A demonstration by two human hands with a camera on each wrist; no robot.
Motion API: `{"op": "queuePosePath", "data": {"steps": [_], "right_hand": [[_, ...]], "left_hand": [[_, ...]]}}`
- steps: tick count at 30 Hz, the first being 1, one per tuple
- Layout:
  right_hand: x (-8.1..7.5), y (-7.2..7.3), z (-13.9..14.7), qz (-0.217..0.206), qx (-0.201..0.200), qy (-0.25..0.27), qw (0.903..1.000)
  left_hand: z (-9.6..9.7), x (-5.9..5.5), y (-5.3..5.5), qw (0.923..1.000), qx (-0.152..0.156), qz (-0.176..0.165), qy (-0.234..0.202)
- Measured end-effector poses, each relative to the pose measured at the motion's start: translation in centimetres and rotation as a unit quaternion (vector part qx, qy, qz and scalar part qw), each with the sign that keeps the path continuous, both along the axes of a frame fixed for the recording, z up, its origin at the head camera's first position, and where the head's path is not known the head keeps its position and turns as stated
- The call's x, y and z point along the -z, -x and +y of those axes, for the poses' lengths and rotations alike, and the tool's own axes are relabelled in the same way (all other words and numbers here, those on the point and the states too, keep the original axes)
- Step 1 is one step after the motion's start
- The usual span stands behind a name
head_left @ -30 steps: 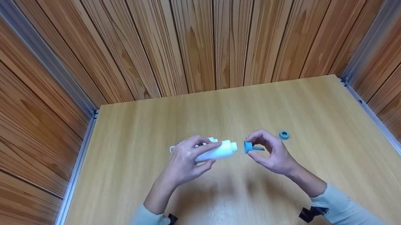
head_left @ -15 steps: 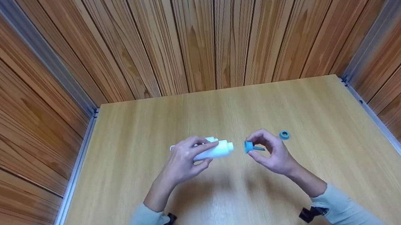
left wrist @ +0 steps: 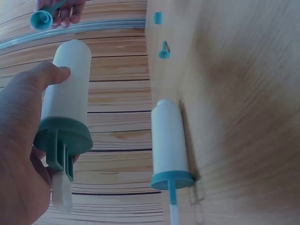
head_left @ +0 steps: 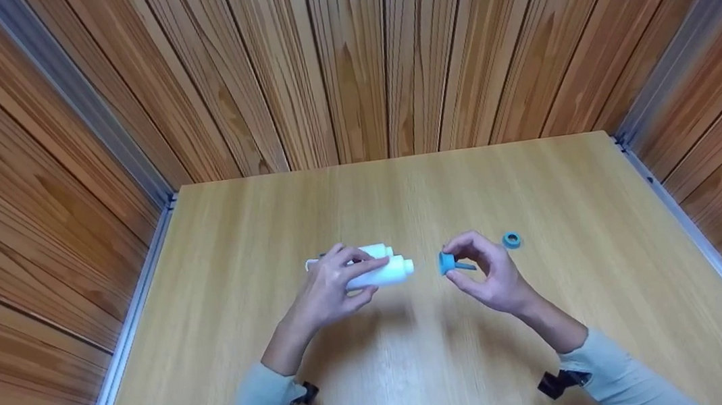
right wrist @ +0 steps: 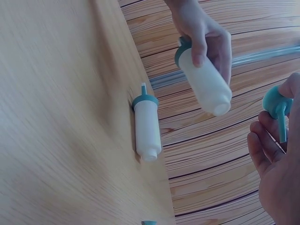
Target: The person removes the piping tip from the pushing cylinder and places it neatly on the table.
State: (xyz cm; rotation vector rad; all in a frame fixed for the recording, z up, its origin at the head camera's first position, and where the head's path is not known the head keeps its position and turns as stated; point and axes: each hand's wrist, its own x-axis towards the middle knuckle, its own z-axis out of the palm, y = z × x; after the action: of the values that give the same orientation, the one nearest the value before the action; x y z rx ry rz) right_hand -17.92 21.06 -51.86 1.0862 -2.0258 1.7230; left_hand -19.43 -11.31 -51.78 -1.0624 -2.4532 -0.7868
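Observation:
My left hand [head_left: 326, 288] grips a white bottle [head_left: 376, 275] sideways, thumb on one side and fingers on the other. Its bare narrow neck faces right; in the left wrist view a dark teal flange [left wrist: 65, 133] with a pale tip [left wrist: 62, 192] covers the other end. Across a short gap, my right hand [head_left: 492, 276] pinches a teal funnel-shaped cap [head_left: 447, 263] with a thin stem, its wide mouth turned toward the bottle. A second white bottle [left wrist: 168, 138] with a teal flange lies on the table just beyond the held one, partly hidden by my left hand in the head view.
A teal ring-shaped piece [head_left: 511, 240] lies on the table past my right hand. The left wrist view also shows a small teal stemmed cap [left wrist: 163, 51] on the tabletop. Wood-plank walls [head_left: 345, 61] enclose the table [head_left: 361, 202] at the back and sides.
My left hand has drawn the bottle slightly leftward, widening the gap to the teal cap and uncovering more of the second bottle. My right hand has stayed in place with the cap.

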Motion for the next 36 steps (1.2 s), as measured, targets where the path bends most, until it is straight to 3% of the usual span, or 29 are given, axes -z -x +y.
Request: {"op": "queuePosePath", "data": {"steps": [10,18,28,36], "right_hand": [[0.2,0.2,0.0,0.010,-0.010,0.003,0.9999],[0.2,0.2,0.1,0.010,-0.016,0.004,0.9998],[0.3,0.2,0.0,0.007,-0.013,0.003,0.9999],[0.3,0.0,-0.1,0.001,-0.005,0.001,1.0000]], "left_hand": [[-0.2,1.6,0.2,0.9981,-0.021,-0.050,0.029],[-0.5,3.0,0.6,0.9974,-0.026,-0.050,0.044],[-0.8,4.2,0.6,0.9919,-0.030,-0.079,0.094],[-1.1,4.9,0.9,0.9909,-0.027,-0.056,0.119]]}}
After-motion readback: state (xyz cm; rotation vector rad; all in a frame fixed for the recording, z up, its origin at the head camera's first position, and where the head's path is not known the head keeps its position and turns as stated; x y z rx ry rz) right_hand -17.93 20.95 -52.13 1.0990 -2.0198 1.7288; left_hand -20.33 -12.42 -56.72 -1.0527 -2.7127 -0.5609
